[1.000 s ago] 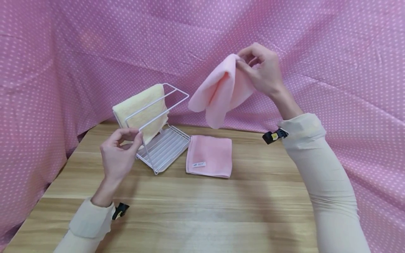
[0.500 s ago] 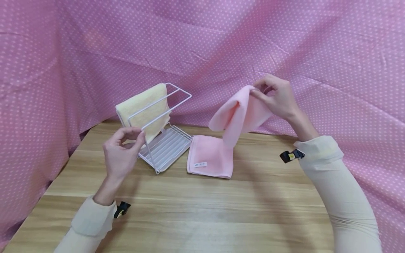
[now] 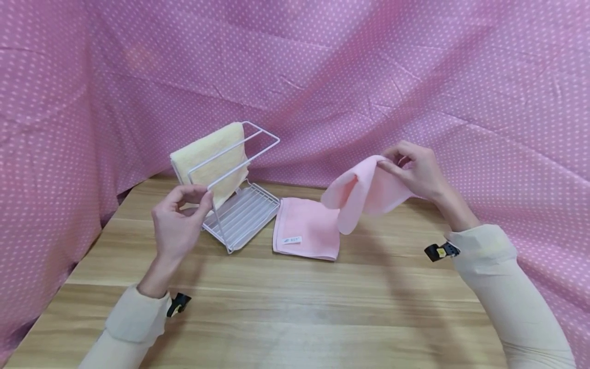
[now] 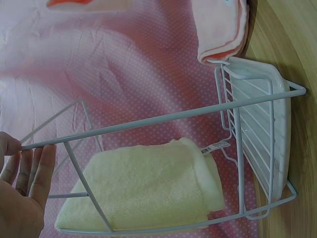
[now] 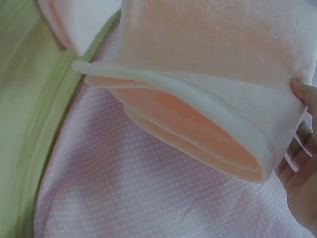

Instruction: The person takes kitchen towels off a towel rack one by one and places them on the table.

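Note:
My left hand (image 3: 177,223) pinches the near upper corner of a white wire rack (image 3: 244,169), as the left wrist view also shows at its post. A folded yellow towel (image 3: 209,159) hangs over the rack's far-left bar. To the right, above the table, my right hand (image 3: 417,171) pinches a folded pink towel (image 3: 369,189) by its upper edge, and its layers droop and part. In the right wrist view the pink towel (image 5: 213,44) hangs from the thumb and fingers. A second pink towel (image 3: 306,228), folded square with a white label, lies flat beside the rack.
The rack has a pale slatted tray (image 3: 244,218) at its base. All stands on a wooden table (image 3: 286,307). A pink dotted cloth (image 3: 295,92) hangs along the back and left side.
My right hand has come down and to the right with the pink towel. My left hand keeps its hold on the rack, almost unmoved.

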The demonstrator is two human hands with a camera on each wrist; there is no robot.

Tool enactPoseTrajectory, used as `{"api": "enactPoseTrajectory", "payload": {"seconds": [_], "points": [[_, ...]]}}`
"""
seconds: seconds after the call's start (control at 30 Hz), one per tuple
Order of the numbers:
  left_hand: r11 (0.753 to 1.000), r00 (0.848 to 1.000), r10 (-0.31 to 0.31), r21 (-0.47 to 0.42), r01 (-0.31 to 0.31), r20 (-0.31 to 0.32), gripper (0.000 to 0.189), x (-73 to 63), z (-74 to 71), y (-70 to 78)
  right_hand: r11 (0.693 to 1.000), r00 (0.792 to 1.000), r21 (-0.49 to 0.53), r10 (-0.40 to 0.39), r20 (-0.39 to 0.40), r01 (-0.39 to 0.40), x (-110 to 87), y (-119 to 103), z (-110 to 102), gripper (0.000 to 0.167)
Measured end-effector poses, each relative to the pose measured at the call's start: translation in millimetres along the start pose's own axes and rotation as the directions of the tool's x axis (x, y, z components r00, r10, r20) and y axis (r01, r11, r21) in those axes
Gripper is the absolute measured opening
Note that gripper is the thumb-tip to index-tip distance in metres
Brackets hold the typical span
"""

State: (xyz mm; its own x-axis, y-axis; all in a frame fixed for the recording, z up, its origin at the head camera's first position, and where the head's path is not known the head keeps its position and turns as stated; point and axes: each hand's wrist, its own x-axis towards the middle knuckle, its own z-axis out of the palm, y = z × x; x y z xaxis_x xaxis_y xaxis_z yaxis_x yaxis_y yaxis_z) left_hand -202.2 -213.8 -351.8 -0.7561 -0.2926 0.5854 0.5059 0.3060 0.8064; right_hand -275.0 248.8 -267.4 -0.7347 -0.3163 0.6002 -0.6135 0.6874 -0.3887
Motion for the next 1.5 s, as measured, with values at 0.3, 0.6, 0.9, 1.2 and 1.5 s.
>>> {"api": "enactPoseTrajectory", "payload": {"seconds": [0.3,0.6,0.9,1.2,1.5], "points": [[1.000,1.000,-0.010,-0.012,0.010,-0.004,0.013,1.0,0.4,-0.6,0.994,0.995,-0.100,0.052,0.085,-0.043,-27.4,9,-4,0.010],[1.000,1.000,-0.019,-0.012,0.019,-0.005,0.014,1.2,-0.2,0.6,0.992,0.984,-0.125,0.055,0.171,-0.033,-50.7,14,-10,0.012],[1.000,1.000,-0.022,-0.004,0.022,-0.002,0.016,1.5,-0.3,0.5,0.992,0.966,-0.127,0.043,0.254,-0.011,-71.3,13,-14,0.013],[1.000,1.000,-0.020,-0.016,0.020,0.000,0.015,1.0,0.2,-0.5,0.993,0.951,-0.117,0.030,0.307,0.007,-92.9,7,-15,0.018],[1.000,1.000,-0.005,-0.021,0.004,-0.006,0.013,1.2,-1.0,-0.9,0.996,0.907,-0.088,0.053,0.418,-0.018,-107.4,-7,-19,0.019]]}}
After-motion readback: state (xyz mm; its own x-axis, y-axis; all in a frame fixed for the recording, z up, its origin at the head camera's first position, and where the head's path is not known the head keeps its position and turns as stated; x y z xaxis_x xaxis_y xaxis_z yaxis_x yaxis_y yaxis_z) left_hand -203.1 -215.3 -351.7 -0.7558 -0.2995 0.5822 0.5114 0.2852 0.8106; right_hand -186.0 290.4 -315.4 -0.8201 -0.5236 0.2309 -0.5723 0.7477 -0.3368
